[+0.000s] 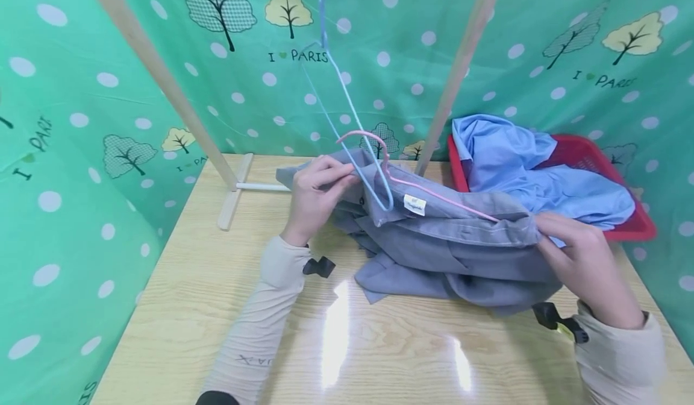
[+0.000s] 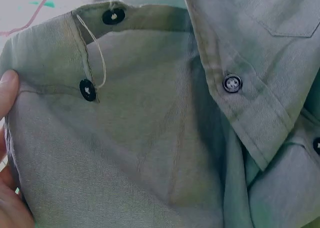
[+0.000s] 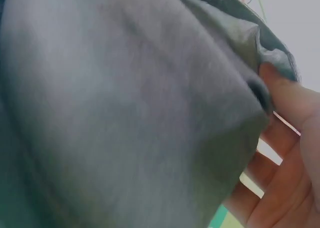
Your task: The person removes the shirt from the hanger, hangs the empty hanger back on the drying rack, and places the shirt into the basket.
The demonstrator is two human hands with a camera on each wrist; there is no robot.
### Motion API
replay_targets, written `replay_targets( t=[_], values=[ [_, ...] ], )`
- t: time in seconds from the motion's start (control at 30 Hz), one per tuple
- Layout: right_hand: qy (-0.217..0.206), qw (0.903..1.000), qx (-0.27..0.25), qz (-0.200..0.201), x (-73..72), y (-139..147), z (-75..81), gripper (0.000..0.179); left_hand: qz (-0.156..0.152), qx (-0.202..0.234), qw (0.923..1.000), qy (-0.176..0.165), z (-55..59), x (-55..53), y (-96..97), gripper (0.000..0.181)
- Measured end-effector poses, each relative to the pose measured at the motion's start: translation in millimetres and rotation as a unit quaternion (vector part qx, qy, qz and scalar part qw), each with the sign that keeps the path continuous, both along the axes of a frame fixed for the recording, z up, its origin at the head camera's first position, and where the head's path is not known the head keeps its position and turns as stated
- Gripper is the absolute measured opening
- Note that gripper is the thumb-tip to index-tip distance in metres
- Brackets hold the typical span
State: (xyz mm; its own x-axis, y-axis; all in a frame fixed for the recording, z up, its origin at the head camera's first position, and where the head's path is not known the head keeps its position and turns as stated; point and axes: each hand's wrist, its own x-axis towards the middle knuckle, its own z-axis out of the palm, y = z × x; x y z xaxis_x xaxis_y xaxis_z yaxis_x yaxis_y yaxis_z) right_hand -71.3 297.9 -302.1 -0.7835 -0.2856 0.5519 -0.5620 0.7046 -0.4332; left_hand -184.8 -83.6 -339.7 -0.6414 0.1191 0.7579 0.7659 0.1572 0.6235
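Note:
A grey button-up shirt (image 1: 466, 251) hangs between both hands over the table, its white label (image 1: 414, 205) facing up. My left hand (image 1: 317, 197) pinches the shirt's cloth near the collar, beside a blue hanger (image 1: 352, 106) that hangs in front of the shirt. Partly inside the shirt is a pink hanger (image 1: 428, 192); its hook shows, and its left arm is hidden. At the other side my right hand (image 1: 591, 260) grips the cloth between thumb and fingers. Dark buttons (image 2: 232, 83) and a loop of thread (image 2: 101, 58) show in the left wrist view.
A red basket (image 1: 642, 221) with light blue cloth (image 1: 542, 176) in it stands at the back right. Wooden rack posts (image 1: 162, 79) rise behind the shirt, with a white bar (image 1: 264, 187) near the base. Green printed curtain (image 1: 81, 170) surrounds the wooden table (image 1: 217, 296).

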Motion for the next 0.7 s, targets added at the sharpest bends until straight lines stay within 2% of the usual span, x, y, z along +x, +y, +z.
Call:
replay_targets(
  t=[0.17,0.2,0.33,0.63,0.7],
  values=[
    [-0.018,0.9998,0.01,-0.004,5.5,3.7,-1.5,0.015,-0.004,0.011,0.9997,-0.02,-2.4,-3.0,-2.4,0.018],
    [-0.021,0.9997,0.008,-0.007,6.5,4.0,-2.2,0.022,-0.005,0.014,0.9996,-0.025,-2.9,-3.4,-2.4,0.018],
    [-0.018,0.9998,-0.006,-0.008,9.4,4.5,-7.4,0.025,-0.004,0.024,0.9988,-0.043,-4.8,-4.6,-3.2,0.017],
    [-0.004,0.9996,-0.024,-0.015,18.1,4.5,-25.2,0.019,0.01,0.025,0.9987,-0.044,-6.9,-7.9,-8.4,0.019],
    [0.0,0.9995,-0.032,-0.008,19.2,5.4,-30.0,0.026,0.012,0.02,0.9988,-0.043,-6.5,-8.1,-9.1,0.019]
  ],
)
